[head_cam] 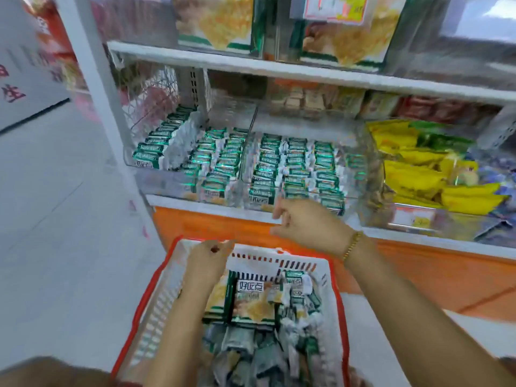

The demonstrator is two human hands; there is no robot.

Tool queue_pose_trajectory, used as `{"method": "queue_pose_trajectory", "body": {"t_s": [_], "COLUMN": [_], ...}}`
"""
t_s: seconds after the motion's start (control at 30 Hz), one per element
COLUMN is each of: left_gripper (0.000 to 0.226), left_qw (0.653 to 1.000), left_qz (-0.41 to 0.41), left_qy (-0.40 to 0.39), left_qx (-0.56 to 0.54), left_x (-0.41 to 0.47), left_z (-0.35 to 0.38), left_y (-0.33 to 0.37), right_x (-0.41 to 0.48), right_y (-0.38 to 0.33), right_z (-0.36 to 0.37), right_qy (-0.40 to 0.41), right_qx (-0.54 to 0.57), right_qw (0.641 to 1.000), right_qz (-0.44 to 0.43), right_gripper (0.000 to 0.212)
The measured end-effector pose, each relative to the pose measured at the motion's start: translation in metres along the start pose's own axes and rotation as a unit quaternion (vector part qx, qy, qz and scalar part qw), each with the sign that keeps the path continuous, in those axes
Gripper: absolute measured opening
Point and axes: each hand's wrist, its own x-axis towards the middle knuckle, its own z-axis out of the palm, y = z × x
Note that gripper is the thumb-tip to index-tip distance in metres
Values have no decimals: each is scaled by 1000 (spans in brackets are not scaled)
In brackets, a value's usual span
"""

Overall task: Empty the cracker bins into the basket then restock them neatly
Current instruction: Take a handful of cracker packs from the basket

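Two clear cracker bins (245, 188) on the lower shelf hold neat rows of small green cracker packs (296, 169). Below them stands a white basket with a red rim (339, 297), holding a larger cracker box (251, 297) and many loose green packs (296, 331). My left hand (208, 259) hovers over the basket's far left corner, fingers loosely curled, nothing visible in it. My right hand (304, 222) is raised just in front of the right bin's front wall, fingers loosely bent and holding nothing.
A bin of yellow packs (424, 174) sits to the right of the cracker bins. Large cracker boxes (220, 20) stand on the shelf above. An orange base panel (212, 224) runs under the shelf. Grey floor (55, 191) lies to the left.
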Motion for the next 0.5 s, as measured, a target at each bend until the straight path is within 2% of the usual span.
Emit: {"method": "queue_pose_trajectory", "body": {"t_s": [0.07,0.13,0.2,0.23,0.33,0.4,0.5], "left_gripper": [36,20,42,47,49,49,43], "left_qw": [989,955,893,866,810,795,799], "left_qz": [-138,-265,-378,-404,-418,-421,-414], "left_qy": [-19,-20,-32,-31,8,19,46], "left_qx": [-44,-128,-243,-295,-411,-436,-434], "left_x": [5,6,1,-4,-14,-16,-9], "left_z": [16,26,33,34,42,47,50], "left_y": [-54,-91,-116,-126,-154,-166,-169], "right_x": [14,24,30,29,29,29,35], "right_y": [15,26,35,37,44,41,30], "right_z": [57,112,160,181,230,254,275], "right_qy": [-61,-110,-142,-152,-164,-166,-175], "right_qx": [83,171,254,279,356,387,422], "right_qw": [994,975,946,933,888,868,843], "right_qz": [44,88,142,169,243,262,284], "right_gripper": [42,46,23,9,23,20,39]}}
